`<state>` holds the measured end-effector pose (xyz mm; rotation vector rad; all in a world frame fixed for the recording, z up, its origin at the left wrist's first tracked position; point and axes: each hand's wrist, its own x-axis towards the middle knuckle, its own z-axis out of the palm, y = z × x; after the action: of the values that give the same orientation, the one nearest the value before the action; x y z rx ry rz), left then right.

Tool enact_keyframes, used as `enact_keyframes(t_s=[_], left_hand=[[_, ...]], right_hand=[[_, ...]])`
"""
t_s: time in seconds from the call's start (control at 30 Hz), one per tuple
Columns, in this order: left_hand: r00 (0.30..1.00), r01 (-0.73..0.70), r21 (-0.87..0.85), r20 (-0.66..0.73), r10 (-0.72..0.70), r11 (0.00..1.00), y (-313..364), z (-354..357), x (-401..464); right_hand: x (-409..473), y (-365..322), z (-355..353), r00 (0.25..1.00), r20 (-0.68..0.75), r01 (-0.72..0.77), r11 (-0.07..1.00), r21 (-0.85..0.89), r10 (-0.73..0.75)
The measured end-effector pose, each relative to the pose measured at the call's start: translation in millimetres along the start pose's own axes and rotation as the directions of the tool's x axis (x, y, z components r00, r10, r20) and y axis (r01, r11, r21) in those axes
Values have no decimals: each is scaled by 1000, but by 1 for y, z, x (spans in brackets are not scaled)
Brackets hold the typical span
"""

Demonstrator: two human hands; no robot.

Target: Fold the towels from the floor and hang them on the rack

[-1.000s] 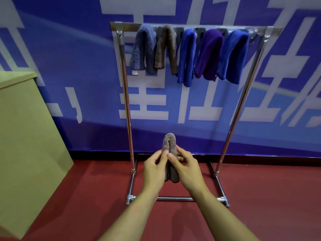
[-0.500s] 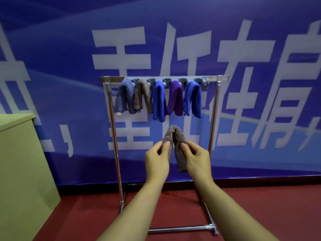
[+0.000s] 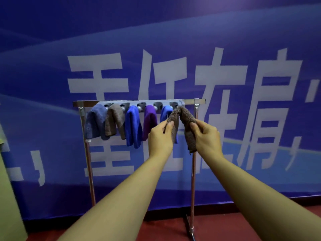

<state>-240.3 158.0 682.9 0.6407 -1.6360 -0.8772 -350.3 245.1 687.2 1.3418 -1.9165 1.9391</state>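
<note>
five folded towels already hang on the rack (image 3: 139,102), sixth folded brown towel (image 3: 182,119) draped at the right end peg, left hand (image 3: 160,138) and right hand (image 3: 207,136) each pinching one hanging side, probably almost done, only release left, floor towels not visible
</note>
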Motion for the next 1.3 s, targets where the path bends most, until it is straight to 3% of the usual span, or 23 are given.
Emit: enact_keyframes(t_s=[0.23,0.53,0.7,0.87,1.03,1.3], left_hand=[[998,-31,47,-44,33,998,0,55,65],[980,-77,130,-174,99,989,-21,103,119],[981,-4,192,-191,42,981,-52,119,124],[992,44,238,-127,-14,970,-85,119,122],[998,53,94,25,-56,994,-97,125,116],[988,103,48,110,-108,993,-90,109,93]], right_hand=[[82,37,0,996,-30,83,994,-65,-85],[150,80,29,997,-49,61,995,-74,-65],[154,108,48,1000,-23,10,994,-108,-12],[142,133,57,999,25,-23,991,-133,26],[136,137,60,998,42,-40,996,-83,44],[118,126,45,996,79,-38,999,-32,41]])
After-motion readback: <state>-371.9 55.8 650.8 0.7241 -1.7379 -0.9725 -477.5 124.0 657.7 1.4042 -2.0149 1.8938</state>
